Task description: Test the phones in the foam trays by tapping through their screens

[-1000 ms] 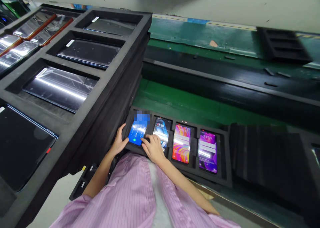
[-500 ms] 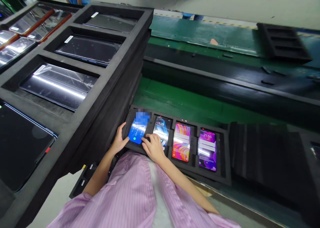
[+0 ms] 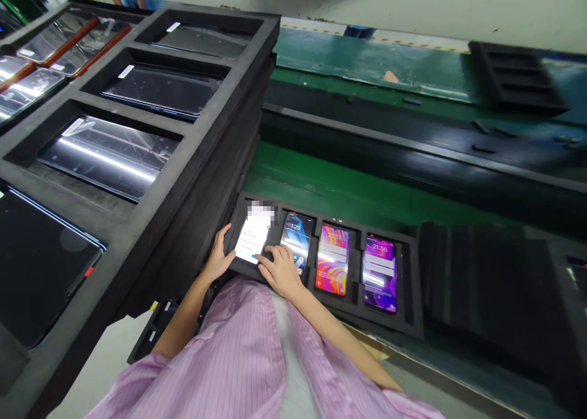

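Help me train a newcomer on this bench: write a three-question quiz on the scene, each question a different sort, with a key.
1. Multiple choice: how many lit phones lie in the black tray right in front of the person? A) two B) three C) four
2. True or false: the person's right hand is inside the large tray at the left.
3. Fill in: the clock on the rightmost lit phone in the black tray reads ____.

Key: 1. C. 2. False; it is at the lower right of the white-screen phone. 3. 21:36.
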`<state>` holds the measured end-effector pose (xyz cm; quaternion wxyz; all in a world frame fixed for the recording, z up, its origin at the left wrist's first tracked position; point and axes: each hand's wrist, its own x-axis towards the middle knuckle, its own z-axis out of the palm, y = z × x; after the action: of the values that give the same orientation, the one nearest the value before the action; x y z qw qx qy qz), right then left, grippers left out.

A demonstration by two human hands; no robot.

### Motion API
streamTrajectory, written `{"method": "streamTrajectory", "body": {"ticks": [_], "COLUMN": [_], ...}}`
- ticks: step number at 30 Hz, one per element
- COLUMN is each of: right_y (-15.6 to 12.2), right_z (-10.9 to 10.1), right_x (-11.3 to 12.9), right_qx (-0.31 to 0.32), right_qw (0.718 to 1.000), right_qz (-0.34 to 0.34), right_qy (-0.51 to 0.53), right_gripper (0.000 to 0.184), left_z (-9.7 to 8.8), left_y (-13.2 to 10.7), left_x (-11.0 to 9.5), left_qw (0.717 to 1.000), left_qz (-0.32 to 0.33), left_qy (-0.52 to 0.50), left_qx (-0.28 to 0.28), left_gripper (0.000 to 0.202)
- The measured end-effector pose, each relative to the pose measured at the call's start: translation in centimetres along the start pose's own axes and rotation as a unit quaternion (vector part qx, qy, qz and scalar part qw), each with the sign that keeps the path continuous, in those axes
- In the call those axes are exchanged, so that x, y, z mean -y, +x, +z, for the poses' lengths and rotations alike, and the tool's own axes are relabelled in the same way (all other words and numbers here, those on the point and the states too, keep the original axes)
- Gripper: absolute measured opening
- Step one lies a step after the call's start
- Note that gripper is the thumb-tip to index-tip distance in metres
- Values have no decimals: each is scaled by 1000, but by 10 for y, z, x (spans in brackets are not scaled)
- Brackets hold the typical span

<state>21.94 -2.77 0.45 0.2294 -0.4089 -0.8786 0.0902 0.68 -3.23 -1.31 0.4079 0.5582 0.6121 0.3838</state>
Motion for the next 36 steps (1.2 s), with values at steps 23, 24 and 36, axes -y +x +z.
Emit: {"method": "streamTrajectory", "body": {"ticks": [23,24,36], "right_y": [-74,-72,-42], "right_z": [-42,-42,-27], "right_x": [-31,-29,-14], "right_qx": [-80,-62,5], "right_qw": [980,981,993], "right_qz": [173,175,113], "right_qy": [-51,-49,-39], "right_gripper": [34,34,27], "left_z": [6,6,9], "left_y": [-10,-9,-7], "left_x": [-16,-16,-14], "left_qw": [917,919,916], "left_qz": [218,214,224], "left_qy": [335,330,333], "left_qx": [-11,-5,-32], "left_gripper": [30,30,29]}}
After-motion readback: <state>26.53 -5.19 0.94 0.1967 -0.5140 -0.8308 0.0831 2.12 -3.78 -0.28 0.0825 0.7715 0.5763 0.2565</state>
